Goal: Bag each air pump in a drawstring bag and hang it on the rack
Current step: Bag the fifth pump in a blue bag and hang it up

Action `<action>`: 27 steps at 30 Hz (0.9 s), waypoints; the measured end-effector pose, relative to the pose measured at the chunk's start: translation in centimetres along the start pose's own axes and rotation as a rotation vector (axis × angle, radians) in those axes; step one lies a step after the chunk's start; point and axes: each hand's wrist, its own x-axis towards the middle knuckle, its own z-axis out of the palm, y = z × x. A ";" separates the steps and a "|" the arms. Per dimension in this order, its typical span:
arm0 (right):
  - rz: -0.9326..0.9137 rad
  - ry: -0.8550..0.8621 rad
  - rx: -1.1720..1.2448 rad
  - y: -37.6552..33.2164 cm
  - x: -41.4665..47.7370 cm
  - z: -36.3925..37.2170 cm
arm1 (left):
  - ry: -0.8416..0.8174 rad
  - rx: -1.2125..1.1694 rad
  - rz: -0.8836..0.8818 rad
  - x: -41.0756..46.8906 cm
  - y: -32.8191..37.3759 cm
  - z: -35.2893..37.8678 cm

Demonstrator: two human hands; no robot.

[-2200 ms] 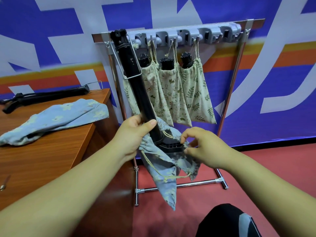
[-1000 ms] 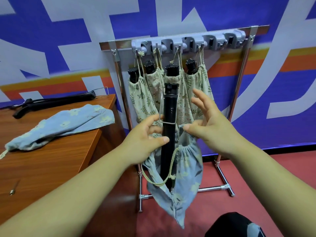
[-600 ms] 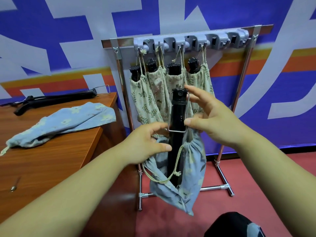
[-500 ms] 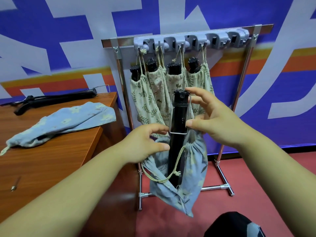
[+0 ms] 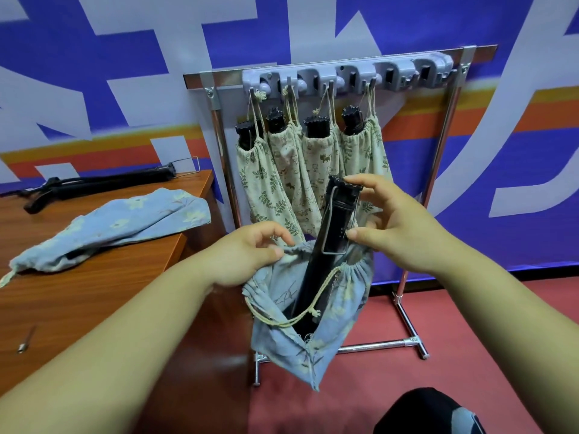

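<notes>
**Halfway in: black air pump (image 5: pixel 333 227) in a blue drawstring bag (image 5: pixel 313 349) before the rack (image 5: pixel 438 170)**

Just in front of the rack, the air pump is a smooth black tube with a ribbed cap and a thin wire loop down its upper side. Its long axis runs near upright, with the cap end up and leaning a little toward the rack's right side. The lower end is sunk in the bag. The bag is soft, crumpled blue cloth with pale flowers. Its gathered mouth is wide, and a cream cord (image 5: pixel 300 314) loops across the front. The left hand (image 5: pixel 247 252) pinches the gathered rim between thumb and curled fingers. The right hand (image 5: pixel 394 227) has its fingers spread, with the forefinger tip on the cap and the thumb against the barrel by the loop's foot. The pump is caught between them.

The rack is chrome tubing with a grey plastic hook rail (image 5: pixel 344 78) across the top. From the rail hang four cream printed bags (image 5: pixel 363 151) by their cords, side by side, with a black cap poking from each. Left of the rack stands a wooden table (image 5: pixel 94 292) with a reddish top. On it lie one second blue bag (image 5: pixel 119 223), one more black pump (image 5: pixel 94 184) stretched lengthwise, and a small metal pin (image 5: pixel 25 343). Behind the rack hangs a blue, white and orange banner (image 5: pixel 94 73), and under the rack is red floor (image 5: pixel 470 339).
</notes>
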 end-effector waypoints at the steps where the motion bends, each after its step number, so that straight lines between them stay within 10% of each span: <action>1: -0.004 0.003 -0.022 0.1 0.0 0.0 | 0.034 -0.028 0.004 0.0 0.1 0.2; 9: 0.002 -0.112 -0.186 0.3 -0.7 0.5 | 0.178 -0.304 -0.126 -0.3 1.1 1.1; 16: 0.054 0.057 0.291 -1.1 -0.4 1.3 | 0.279 -0.506 -0.095 -0.5 2.2 2.3; 27: 0.012 0.012 0.358 -2.2 0.7 3.2 | 0.107 -0.516 0.071 -1.4 3.3 3.4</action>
